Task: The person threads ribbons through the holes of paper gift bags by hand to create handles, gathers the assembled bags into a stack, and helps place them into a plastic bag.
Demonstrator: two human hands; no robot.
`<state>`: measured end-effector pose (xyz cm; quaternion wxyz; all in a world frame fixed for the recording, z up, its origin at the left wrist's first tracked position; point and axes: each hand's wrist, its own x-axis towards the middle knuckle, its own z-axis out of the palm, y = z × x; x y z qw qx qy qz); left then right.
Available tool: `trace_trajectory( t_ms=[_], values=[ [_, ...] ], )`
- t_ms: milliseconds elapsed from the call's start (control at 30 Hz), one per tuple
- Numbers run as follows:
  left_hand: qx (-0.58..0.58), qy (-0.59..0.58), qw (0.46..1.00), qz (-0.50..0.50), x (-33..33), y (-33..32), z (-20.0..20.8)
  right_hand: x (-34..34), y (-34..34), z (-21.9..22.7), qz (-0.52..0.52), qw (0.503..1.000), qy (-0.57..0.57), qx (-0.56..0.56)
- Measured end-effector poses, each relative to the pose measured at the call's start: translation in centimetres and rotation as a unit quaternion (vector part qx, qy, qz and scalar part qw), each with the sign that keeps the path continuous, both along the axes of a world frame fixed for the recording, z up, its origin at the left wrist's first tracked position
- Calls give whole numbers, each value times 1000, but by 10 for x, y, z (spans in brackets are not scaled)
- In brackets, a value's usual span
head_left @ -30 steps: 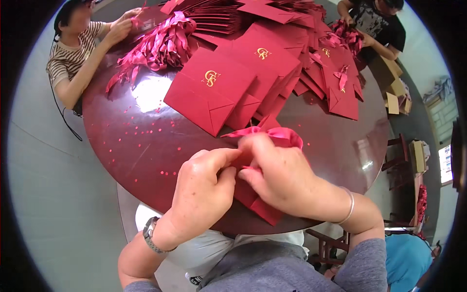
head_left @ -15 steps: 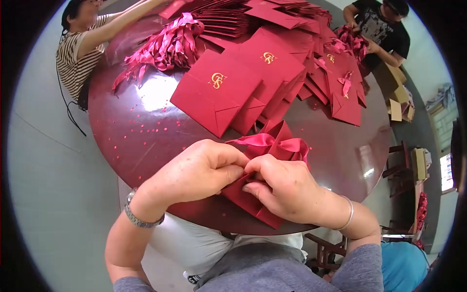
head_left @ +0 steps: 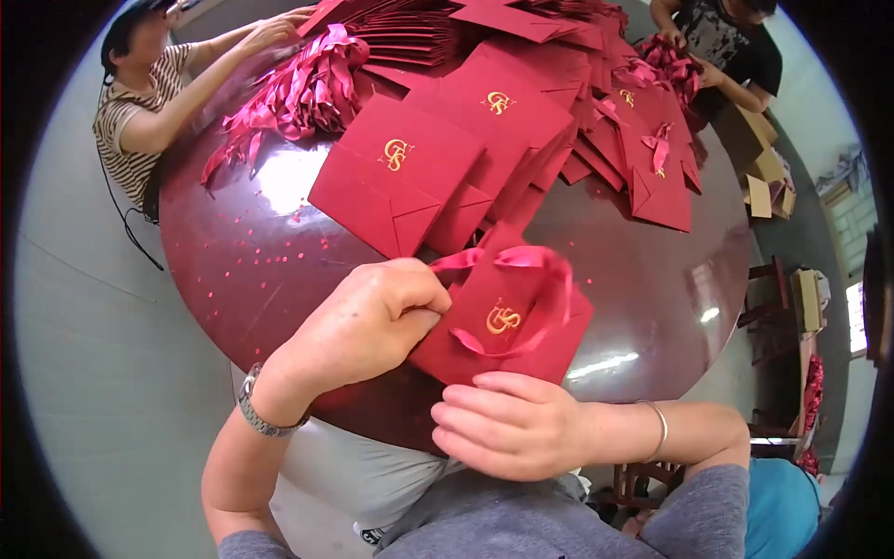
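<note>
A small red paper gift bag (head_left: pixel 559 340) with a gold emblem is tilted over the near part of the table. Its pink-red satin ribbon handle (head_left: pixel 566 279) loops across the front. At the bag's upper left edge my left hand (head_left: pixel 377 317) is closed in a pinch; its fingertips are partly hidden. My right hand (head_left: pixel 512 427) lies just below the bag's lower edge, fingers stretched out side by side towards the left, with nothing visible in them.
Flat red bags (head_left: pixel 400 172) are piled on the round dark table (head_left: pixel 354 410), beside a bundle of pink ribbons (head_left: pixel 312 88). Two people work across it: one in a striped shirt (head_left: pixel 140 121), another in black (head_left: pixel 731 56). Cardboard boxes (head_left: pixel 756 154) stand at the right.
My right hand has let go and moved down towards me. The bag has turned, so its emblem now faces up. My left hand stays at its edge.
</note>
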<state>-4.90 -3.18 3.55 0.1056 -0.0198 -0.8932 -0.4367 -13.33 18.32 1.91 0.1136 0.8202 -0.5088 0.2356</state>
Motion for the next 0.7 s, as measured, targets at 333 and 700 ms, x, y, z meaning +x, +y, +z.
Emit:
trace_trajectory(
  t_ms=[333,700],
  values=[
    [-151,27,988,29,-6,-19,-10,-14,2,-10,47,960,-146,236],
    [-143,2,955,260,13,-53,-12,-17,1,-8,64,956,-130,255]
  ],
)
